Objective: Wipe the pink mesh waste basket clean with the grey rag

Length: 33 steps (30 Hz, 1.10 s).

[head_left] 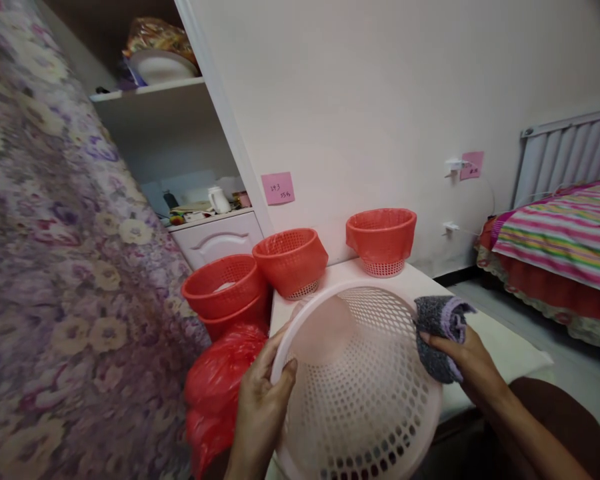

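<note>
Grip was confirmed on both sides: the pale pink perforated plastic basket, tilted above the white table's edge, was clasped at its rim by the left hand; a folded grey-purple cloth was pinched closed in the right hand against its outer wall.

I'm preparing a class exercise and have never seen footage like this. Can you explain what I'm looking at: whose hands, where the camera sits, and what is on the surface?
The one picture comes from a camera worn on a person's head, looking down at their own bare hands. The left hand grips the rim of a pale pink perforated basket, tilted so its inside faces the camera. The right hand holds a folded grey and purple cloth at the basket's rim. Behind, on a pale table, stand two baskets lined with red bags. Stacked red baskets sit to the left, above a red plastic bag.
</note>
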Motion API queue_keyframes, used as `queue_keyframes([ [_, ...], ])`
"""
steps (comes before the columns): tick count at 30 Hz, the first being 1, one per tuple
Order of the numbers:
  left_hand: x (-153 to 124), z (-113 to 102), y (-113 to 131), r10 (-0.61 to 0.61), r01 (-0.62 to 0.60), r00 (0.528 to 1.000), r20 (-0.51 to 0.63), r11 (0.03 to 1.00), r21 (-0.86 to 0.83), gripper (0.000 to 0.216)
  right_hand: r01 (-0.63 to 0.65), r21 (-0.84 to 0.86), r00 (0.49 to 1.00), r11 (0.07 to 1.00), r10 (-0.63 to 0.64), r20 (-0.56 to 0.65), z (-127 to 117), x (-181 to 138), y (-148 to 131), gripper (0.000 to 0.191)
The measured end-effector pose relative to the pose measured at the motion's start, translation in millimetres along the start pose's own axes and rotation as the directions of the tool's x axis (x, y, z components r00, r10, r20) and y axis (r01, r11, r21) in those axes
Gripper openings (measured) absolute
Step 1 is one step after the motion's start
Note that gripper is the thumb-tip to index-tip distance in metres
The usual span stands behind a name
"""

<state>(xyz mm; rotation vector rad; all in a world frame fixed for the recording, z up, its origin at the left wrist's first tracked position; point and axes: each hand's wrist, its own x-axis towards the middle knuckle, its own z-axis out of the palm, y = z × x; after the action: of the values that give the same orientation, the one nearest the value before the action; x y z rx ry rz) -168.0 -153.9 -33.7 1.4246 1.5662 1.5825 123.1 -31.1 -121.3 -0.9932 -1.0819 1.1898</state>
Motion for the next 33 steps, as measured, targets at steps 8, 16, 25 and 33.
queue_keyframes([
  [8,9.0,10.8,20.2,0.109,-0.183,0.93,0.35,0.965,0.187,0.043,0.458,-0.388,0.884,0.8,-0.364,0.294,31.6,3.0,-88.8,0.045],
  [16,16.7,17.7,33.7,0.109,-0.169,0.945,0.307,0.97,0.176,0.053,0.604,-0.457,0.796,0.653,-0.476,0.373,45.3,2.5,-95.7,0.061],
  [25,13.2,2.5,7.6,0.01,-0.012,0.999,0.052,1.0,0.027,0.039,-0.008,-0.083,1.0,0.997,0.006,-0.018,-0.1,-3.7,0.8,0.054],
  [33,8.5,1.5,9.6,0.069,-0.093,0.967,0.247,0.992,0.085,0.043,0.101,-0.165,0.995,0.981,-0.104,-0.008,4.3,-6.0,-33.5,0.05],
])
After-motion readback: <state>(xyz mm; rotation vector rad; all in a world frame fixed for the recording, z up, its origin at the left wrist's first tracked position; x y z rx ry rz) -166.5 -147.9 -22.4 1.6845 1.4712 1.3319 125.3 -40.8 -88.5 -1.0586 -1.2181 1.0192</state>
